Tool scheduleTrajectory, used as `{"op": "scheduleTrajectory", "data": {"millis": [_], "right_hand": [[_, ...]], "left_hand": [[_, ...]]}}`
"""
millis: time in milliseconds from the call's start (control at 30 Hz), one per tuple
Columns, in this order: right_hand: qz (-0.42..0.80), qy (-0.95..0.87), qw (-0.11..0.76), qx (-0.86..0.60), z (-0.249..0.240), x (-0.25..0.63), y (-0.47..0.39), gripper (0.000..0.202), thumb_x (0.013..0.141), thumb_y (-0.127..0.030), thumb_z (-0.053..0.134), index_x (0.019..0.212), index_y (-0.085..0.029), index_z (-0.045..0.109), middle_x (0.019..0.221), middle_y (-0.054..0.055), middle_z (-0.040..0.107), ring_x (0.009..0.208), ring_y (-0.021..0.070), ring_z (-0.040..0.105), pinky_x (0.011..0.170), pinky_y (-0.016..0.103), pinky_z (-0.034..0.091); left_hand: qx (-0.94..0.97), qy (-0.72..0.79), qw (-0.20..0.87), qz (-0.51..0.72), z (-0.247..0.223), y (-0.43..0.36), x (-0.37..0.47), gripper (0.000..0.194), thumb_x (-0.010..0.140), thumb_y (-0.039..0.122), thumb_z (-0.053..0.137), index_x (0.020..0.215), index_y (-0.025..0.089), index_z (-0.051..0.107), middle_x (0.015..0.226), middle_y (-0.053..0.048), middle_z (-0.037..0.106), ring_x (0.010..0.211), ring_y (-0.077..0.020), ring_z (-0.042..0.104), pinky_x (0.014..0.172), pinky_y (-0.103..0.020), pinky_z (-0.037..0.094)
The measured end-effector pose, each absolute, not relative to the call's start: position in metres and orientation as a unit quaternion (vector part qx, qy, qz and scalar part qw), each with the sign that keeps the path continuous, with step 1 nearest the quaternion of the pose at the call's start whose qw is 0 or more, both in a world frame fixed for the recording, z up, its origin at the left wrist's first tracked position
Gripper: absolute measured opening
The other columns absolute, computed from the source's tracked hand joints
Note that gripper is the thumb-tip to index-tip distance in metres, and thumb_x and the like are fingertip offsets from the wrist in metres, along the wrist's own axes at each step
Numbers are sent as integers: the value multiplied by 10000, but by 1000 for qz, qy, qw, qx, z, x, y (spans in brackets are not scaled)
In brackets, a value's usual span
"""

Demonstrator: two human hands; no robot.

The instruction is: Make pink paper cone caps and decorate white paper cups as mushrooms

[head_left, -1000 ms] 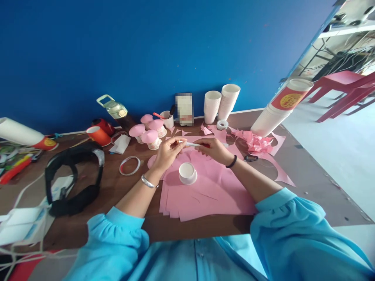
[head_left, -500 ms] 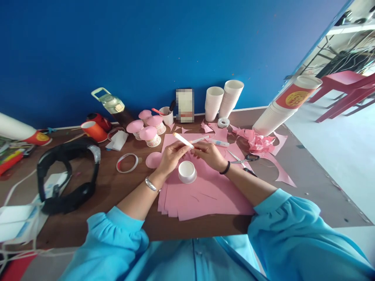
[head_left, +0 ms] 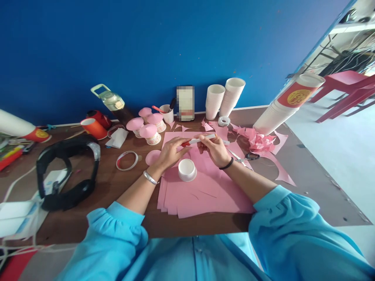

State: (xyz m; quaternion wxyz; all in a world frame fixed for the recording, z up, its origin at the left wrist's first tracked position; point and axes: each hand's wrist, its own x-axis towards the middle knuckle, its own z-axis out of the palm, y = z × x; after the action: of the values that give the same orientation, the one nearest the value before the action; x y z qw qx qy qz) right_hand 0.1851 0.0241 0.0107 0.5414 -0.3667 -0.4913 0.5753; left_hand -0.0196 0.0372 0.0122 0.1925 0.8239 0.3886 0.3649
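Note:
Both my hands are on a white marker (head_left: 208,138) with a red end on the left and an orange tip on the right. The fingers of my left hand (head_left: 172,151) are closed at the red end. My right hand (head_left: 215,150) pinches the white barrel. Just below them, a white paper cup (head_left: 186,171) stands upside down, its recessed base upward, on a stack of pink paper (head_left: 211,201). Beside my left hand lies a pink paper disc (head_left: 152,157). Scissors (head_left: 238,156) lie past my right wrist, partly hidden by it.
Several decorated cups with pink tops (head_left: 150,134) stand at the back left. Stacked white cups (head_left: 215,102) line the blue wall, near a tape roll (head_left: 224,121). Pink scraps (head_left: 260,140) lie right. A white ring (head_left: 127,160) and a black headband-like device (head_left: 68,171) lie left.
The marker has turned: its orange end pointed up-left before and now points right. My right hand has rolled over onto the barrel, while my left hand has shifted to the red end.

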Motion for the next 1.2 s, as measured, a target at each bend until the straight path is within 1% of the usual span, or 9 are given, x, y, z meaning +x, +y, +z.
{"op": "scheduleTrajectory", "data": {"millis": [233,400,533,633,700,833,933,1033,1200], "right_hand": [[616,-446,543,-355,9,190,28,527,762,-685,778,846,-170,707,637,-13,602,542,110,532,515,265,438],[531,-394,653,-369,15,218,48,469,853,-679,697,907,-217,640,582,-61,519,460,90,453,451,236,377],[483,-432,650,-397,16,228,49,433,873,-646,677,1015,-246,591,690,-35,638,501,112,531,484,243,439],[389,-558,594,-430,12,220,37,322,994,-556,537,1079,-248,573,871,26,748,586,139,640,571,276,527],[264,-676,516,-456,11,216,30,245,1054,-409,446,1112,-229,602,1070,84,775,802,177,729,733,317,579],[-16,-841,289,-458,17,215,33,311,1032,-156,396,1210,-178,650,1379,155,684,1242,257,631,947,386,522],[-156,-891,184,-385,27,211,53,328,1034,-114,390,1211,-172,660,1331,156,708,1280,272,572,925,406,477],[-257,-903,141,-315,37,204,83,297,1043,-124,401,1171,-172,666,1100,145,773,1290,274,532,909,402,433],[-304,-901,113,-286,41,196,131,278,1051,-169,403,1103,-189,676,1112,138,766,1316,272,498,952,415,404]], "left_hand": [[827,400,154,363,10,36,-24,221,996,355,628,1073,209,775,961,-64,796,875,-196,741,813,-305,577],[807,421,153,385,10,39,-33,223,996,363,619,1040,210,775,955,-61,803,869,-199,738,790,-313,576],[809,416,155,386,6,40,-35,188,962,347,670,1035,214,780,986,-63,789,912,-207,716,813,-332,569],[837,409,155,330,1,39,-35,216,971,329,653,1123,242,778,992,-55,763,950,-223,684,861,-370,550],[852,405,147,296,-2,39,-35,288,974,311,641,1242,271,740,1030,-53,743,988,-232,660,900,-391,539],[860,402,121,289,-7,39,-34,351,985,248,594,1324,267,687,1056,-58,721,1009,-232,638,957,-414,520],[860,408,106,288,-9,37,-30,320,988,193,557,1272,242,697,1045,-59,722,1023,-227,640,976,-411,519],[868,408,91,269,-10,35,-27,311,970,148,560,1238,230,695,1044,-58,733,1047,-231,645,985,-405,521],[861,427,89,261,-12,35,-28,244,958,141,574,1137,215,723,1022,-65,746,1003,-233,660,935,-396,541]]}}
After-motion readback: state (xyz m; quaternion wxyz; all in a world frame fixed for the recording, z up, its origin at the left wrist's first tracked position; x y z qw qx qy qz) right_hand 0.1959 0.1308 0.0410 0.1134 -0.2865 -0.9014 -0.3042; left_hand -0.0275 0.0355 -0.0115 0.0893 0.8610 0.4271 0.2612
